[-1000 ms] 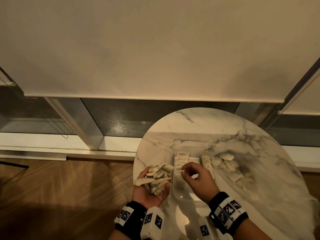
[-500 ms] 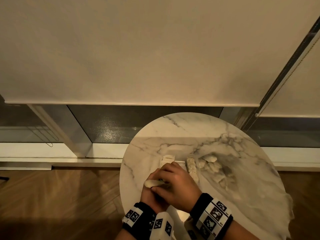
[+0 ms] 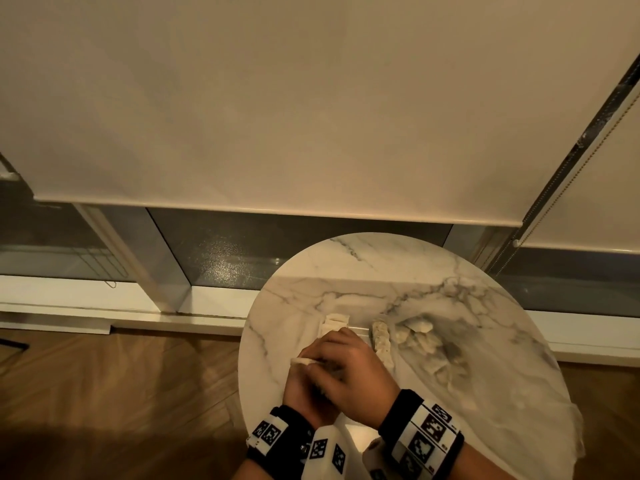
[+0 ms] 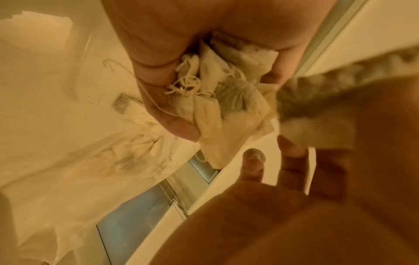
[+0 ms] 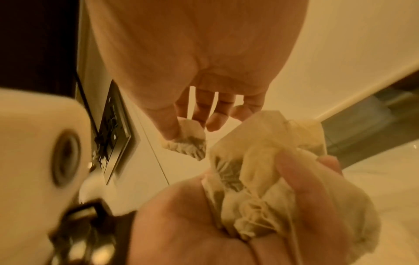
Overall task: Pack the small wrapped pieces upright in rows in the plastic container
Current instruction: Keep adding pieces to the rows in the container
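Hands meet over the near edge of the marble surface [image 3: 433, 271]: the left hand [image 5: 226, 224] cups a bunch of wrapped pieces [image 5: 260, 170], the right hand [image 3: 349, 372] above it pinches a single piece [image 5: 186, 138]. Just beyond, the plastic container [image 3: 360, 330] holds rows; loose pieces [image 3: 426, 341] lie to its right

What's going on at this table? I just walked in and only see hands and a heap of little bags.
A person is packing small cream-coloured wrapped pieces into a clear plastic container on a round white marble table. The left hand holds a bunch of wrapped pieces. The right hand, reaching over it, pinches a single wrapped piece between thumb and finger. Two rows of pieces already stand in the container, and a loose pile waits on the table beside it.
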Motion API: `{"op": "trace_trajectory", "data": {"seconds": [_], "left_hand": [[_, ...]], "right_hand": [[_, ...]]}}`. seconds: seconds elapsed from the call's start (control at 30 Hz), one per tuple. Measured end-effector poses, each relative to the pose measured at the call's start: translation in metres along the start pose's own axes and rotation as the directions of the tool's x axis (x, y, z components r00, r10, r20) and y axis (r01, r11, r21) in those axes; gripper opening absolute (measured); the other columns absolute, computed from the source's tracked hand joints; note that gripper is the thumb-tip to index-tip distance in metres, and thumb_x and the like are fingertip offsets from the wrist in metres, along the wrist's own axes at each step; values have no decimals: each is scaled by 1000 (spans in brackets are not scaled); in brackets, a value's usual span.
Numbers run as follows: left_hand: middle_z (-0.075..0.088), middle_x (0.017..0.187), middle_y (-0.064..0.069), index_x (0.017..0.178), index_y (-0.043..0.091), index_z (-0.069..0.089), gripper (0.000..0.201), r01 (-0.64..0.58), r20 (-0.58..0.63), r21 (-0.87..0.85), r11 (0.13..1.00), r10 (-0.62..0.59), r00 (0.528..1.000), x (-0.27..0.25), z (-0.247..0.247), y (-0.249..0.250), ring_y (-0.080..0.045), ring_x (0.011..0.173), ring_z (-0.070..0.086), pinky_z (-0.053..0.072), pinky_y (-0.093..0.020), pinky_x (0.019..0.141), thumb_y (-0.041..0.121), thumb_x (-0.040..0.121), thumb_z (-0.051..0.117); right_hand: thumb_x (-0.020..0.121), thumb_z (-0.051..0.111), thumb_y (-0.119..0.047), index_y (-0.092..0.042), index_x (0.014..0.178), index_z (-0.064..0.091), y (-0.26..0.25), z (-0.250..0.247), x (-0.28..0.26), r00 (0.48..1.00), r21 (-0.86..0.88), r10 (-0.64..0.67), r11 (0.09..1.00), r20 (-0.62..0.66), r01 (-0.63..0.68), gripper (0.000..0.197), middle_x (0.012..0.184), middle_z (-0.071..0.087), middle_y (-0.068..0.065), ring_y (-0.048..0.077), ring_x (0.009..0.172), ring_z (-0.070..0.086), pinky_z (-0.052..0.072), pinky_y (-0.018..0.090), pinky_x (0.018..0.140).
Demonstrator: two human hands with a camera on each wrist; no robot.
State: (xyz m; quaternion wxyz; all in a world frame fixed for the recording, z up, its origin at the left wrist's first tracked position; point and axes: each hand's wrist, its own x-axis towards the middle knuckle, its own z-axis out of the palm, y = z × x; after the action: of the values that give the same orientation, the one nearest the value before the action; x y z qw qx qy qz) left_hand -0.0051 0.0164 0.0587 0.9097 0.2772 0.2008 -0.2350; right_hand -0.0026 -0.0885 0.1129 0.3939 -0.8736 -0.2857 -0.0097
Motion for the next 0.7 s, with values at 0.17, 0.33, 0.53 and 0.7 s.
{"op": "trace_trajectory", "data": {"seconds": [0.17, 0.33, 0.53, 0.7], "left_hand": [[72, 102, -19, 95, 2, 78, 40, -70, -102, -150, 986, 55, 993, -10, 2, -3, -34, 87, 71, 54, -41, 86, 36, 79, 65], [65, 97, -23, 98, -3, 73, 48, 70, -140, -180, 981, -96, 985, -11, -16, 8, -35, 80, 61, 52, -37, 68, 40, 76, 69], [64, 96, -19, 101, 0, 72, 48, 53, -133, -251, 966, -89, 987, -14, -31, 15, -33, 82, 62, 54, -37, 64, 44, 85, 61], [63, 100, -19, 102, -1, 72, 51, 68, -91, -291, 954, -98, 991, -12, -41, 17, -34, 86, 62, 55, -38, 65, 46, 85, 58]], "right_hand": [[88, 74, -25, -13, 86, 76, -6, -19, 4, 961, 548, 266, 816, -75, -183, 12, 78, 72, 2, 12, 71, 67, 54, 29, 66], [86, 72, -12, -4, 95, 73, 17, -33, 9, 896, 767, 444, 575, 0, -285, 12, 80, 71, 15, 16, 63, 58, 44, 25, 52], [88, 69, -2, -17, 106, 72, 47, -44, 6, 850, 785, 526, 519, 19, -339, 24, 79, 58, 12, 16, 63, 53, 46, 28, 51], [88, 71, -3, -14, 103, 73, 66, -46, -1, 842, 682, 538, 632, -44, -368, 19, 101, 63, 26, 18, 59, 57, 50, 28, 52]]}}
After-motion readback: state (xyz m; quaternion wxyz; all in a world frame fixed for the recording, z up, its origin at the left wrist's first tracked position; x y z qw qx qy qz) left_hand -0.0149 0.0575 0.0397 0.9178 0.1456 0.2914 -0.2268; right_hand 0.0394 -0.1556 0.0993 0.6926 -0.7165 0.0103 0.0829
